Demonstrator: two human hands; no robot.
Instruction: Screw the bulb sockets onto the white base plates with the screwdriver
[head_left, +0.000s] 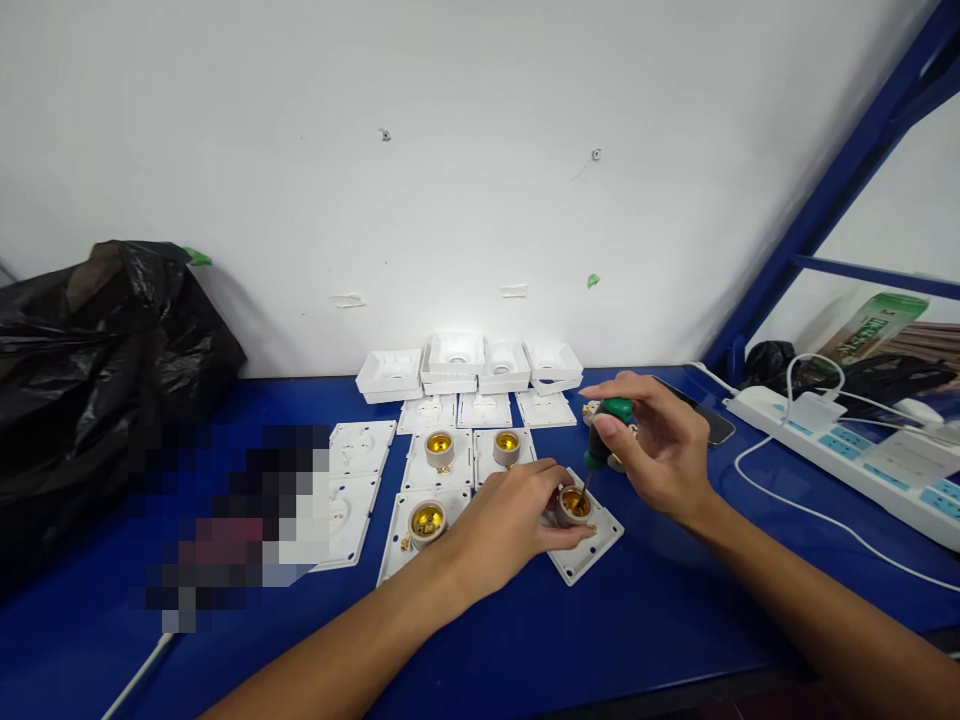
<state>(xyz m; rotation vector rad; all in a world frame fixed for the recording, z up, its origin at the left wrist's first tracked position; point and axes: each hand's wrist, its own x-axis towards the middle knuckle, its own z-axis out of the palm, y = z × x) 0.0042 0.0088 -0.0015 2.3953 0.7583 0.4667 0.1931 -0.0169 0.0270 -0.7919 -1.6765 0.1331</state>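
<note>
My right hand (652, 440) is closed around a screwdriver (600, 440) with a green and black handle. The blade slants down into a round lamp socket (576, 503) with a gold-coloured inside. That socket sits on a square white plate (577, 560), turned at an angle on the blue table. Fingers of my left hand (517, 510) are wrapped round the socket's left and near sides. To the left, more white plates carry sockets: one near my forearm (427, 522), and two behind, a left one (439, 447) and a right one (507, 446).
White box-shaped covers (457, 352) stand along the wall, with bare white plates (427, 412) before them. A black plastic bag (105, 330) fills the left. At right lie a power strip (847, 450) with white cables and a phone (712, 425). A blurred-out patch covers the left table.
</note>
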